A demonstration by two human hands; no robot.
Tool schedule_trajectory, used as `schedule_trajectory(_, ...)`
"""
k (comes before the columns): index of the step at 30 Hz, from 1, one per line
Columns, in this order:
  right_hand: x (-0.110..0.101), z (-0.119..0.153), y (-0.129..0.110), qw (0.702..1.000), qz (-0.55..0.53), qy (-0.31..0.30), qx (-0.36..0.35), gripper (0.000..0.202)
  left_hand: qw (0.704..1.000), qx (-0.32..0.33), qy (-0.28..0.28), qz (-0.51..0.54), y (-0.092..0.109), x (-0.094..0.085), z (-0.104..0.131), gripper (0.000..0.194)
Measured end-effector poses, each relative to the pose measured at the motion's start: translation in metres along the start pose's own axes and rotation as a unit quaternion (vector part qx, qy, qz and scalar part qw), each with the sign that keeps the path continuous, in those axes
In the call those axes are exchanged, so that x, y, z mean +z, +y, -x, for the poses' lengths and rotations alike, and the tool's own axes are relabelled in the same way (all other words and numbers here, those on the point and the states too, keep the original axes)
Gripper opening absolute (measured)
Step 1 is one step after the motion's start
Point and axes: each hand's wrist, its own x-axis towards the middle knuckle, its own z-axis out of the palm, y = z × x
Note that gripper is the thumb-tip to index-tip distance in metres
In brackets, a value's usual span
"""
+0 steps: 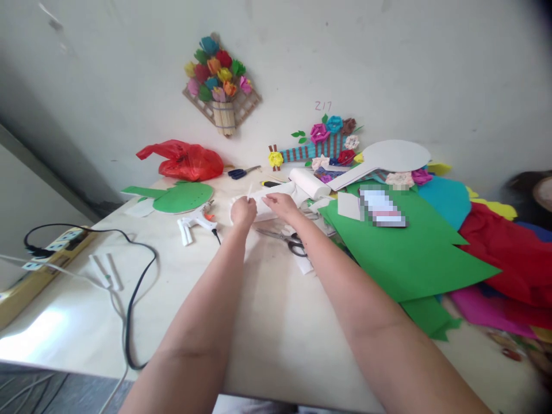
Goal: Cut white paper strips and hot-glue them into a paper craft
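Both arms reach forward to a piece of thin white paper (266, 211) near the middle of the table. My left hand (244, 211) has its fingers closed on the paper's left part. My right hand (280, 206) pinches it a little to the right, with a small gap between the two hands. Just behind lies a white paper roll (309, 183). Scissors with black handles (284, 236) lie under and beside my right forearm. A white glue gun (198, 223) rests left of my left hand.
Green sheets (405, 253) and a phone (383, 207) lie at the right, with red material (509, 247) beyond. A red plastic bag (185, 161) and a green cutout (183, 197) are at the back left. A black cable (140, 282) curls towards a power strip (43, 270).
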Motion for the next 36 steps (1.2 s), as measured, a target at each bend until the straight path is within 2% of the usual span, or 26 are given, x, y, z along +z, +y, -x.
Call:
schedule_trajectory(3,0.006,0.000,-0.010,0.994,-0.108,0.004,-0.003,0.039,0.995,0.030,0.011,-0.096,0.010,0.010,0.015,0.032)
schedule_trajectory(5,0.011,0.001,-0.013,0.991,-0.128,0.038,0.032,0.042,0.991,0.051,0.014,-0.123,0.015,0.015,0.024,0.033)
schedule_trajectory(7,0.012,0.001,-0.012,0.984,-0.139,0.081,0.073,0.042,0.989,0.079,0.020,-0.127,0.017,0.016,0.030,0.031)
schedule_trajectory(10,0.007,-0.001,-0.010,0.974,-0.163,0.129,0.094,0.040,0.989,0.084,0.023,-0.117,0.013,0.012,0.032,0.030)
schedule_trajectory(13,0.000,-0.002,-0.010,0.971,-0.154,0.146,0.111,0.041,0.992,0.077,0.036,-0.096,0.003,0.005,0.027,0.038)
schedule_trajectory(16,-0.002,0.002,-0.014,0.979,-0.102,0.128,0.123,0.041,0.994,0.045,0.069,-0.067,-0.009,0.001,0.022,0.038)
schedule_trajectory(20,0.007,0.010,-0.022,0.989,0.018,0.094,0.112,0.035,0.994,-0.022,0.108,-0.008,-0.022,-0.002,0.016,0.042)
schedule_trajectory(24,0.015,0.014,-0.024,0.989,0.103,0.056,0.087,0.028,0.974,-0.116,0.166,0.098,-0.028,-0.003,0.009,0.044)
schedule_trajectory(27,0.019,0.014,-0.022,0.990,0.114,0.015,0.076,0.028,0.959,-0.137,0.194,0.158,-0.029,-0.003,0.003,0.044)
schedule_trajectory(30,0.020,0.014,-0.020,0.990,0.114,-0.004,0.080,0.028,0.951,-0.156,0.198,0.181,-0.029,-0.003,0.000,0.043)
schedule_trajectory(34,0.022,0.012,-0.014,0.992,0.070,-0.010,0.103,0.028,0.946,-0.194,0.183,0.186,-0.032,-0.003,-0.004,0.041)
schedule_trajectory(36,0.022,0.011,-0.011,0.992,0.035,-0.016,0.116,0.027,0.955,-0.191,0.167,0.157,-0.036,-0.002,-0.008,0.041)
